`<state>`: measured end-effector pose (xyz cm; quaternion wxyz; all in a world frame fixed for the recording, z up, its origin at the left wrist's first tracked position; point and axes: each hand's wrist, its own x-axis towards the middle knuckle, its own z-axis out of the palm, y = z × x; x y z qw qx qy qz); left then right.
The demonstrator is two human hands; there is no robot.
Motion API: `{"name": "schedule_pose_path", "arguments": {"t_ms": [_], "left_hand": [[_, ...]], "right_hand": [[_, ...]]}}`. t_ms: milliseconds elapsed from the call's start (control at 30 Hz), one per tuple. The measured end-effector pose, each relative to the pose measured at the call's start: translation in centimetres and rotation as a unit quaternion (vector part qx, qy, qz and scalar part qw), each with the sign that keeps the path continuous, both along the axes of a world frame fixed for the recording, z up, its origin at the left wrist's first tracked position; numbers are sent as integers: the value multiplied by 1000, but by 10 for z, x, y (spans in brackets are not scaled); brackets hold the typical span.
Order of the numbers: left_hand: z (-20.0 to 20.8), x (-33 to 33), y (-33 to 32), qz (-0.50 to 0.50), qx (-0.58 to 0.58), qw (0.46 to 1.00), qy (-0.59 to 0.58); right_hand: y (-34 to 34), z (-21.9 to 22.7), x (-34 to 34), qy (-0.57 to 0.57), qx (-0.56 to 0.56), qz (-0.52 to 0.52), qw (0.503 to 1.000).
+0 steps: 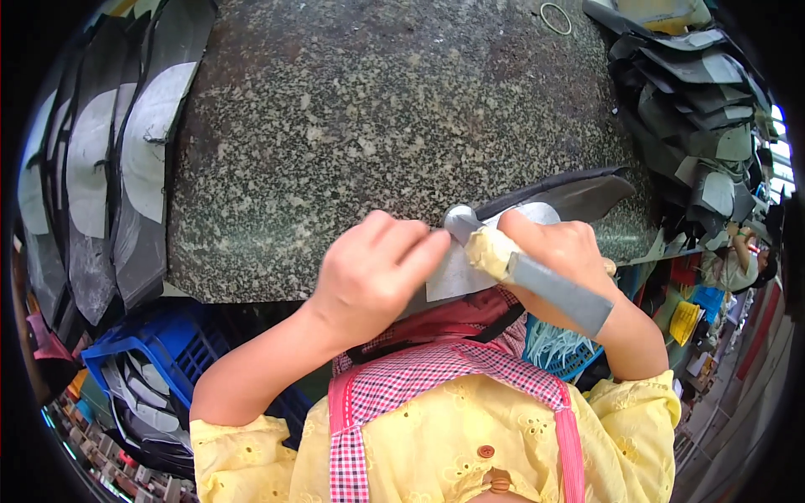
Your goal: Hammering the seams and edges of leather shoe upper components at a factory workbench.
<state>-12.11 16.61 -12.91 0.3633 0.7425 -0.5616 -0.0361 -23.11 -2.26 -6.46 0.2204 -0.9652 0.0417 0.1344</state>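
Note:
In my right hand, closed around its handle, is a hammer with a flat grey metal end toward my wrist and yellowish wrapping at its middle. Its rounded end rests over a flat dark-grey sheet piece with a light silvery panel, lying at the near edge of the stone table. My left hand has its fingers curled and pinches the left side of that piece, close to the hammer's round end. The thumb is mostly hidden.
A speckled stone table spreads ahead. Similar grey pieces hang over its left edge, and a stack of them lies right. A blue crate stands below left, a blue basket below right. A ring lies far off.

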Motion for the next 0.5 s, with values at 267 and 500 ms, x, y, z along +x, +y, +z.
{"name": "schedule_pose_path", "arguments": {"t_ms": [267,500], "left_hand": [[-20,-12,-40,-63,-53,992,100],[-14,-15,-58,-79,-27,996,-43]], "right_hand": [[-34,40,-6,-83,-27,-90,992],[-34,3,-38,-49,7,-123,991]]}}
